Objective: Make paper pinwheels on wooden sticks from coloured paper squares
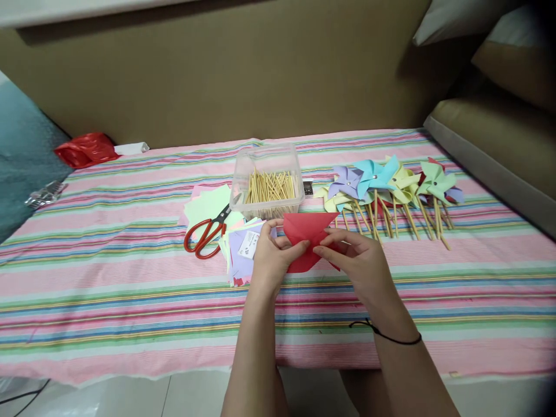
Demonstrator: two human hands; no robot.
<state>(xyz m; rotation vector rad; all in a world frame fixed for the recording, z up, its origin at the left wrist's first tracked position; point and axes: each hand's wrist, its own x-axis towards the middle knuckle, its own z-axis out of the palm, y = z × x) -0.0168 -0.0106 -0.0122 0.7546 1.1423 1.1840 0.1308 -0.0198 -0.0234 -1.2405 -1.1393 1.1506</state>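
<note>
Between both hands, above the striped cloth, is a red paper pinwheel piece [306, 229], partly folded, with cut points sticking out. My left hand [275, 255] grips its left side, thumb pressed on the front and fingers behind. My right hand [350, 255] pinches the paper near its right edge with thumb and fingertips. Just left of the paper lies a stack of coloured paper squares [238, 266] with a small white card [249, 244] on top. Red-handled scissors [208, 231] rest on more paper sheets [208, 202]. Whatever lies behind the red paper is hidden.
A clear plastic box [267, 205] of wooden sticks [271, 186] stands behind my hands. Several finished pinwheels [376, 176] on sticks lie to the right, by a small dark item [308, 187]. A red plastic bag [87, 150] and a clear packet [46, 194] are far left.
</note>
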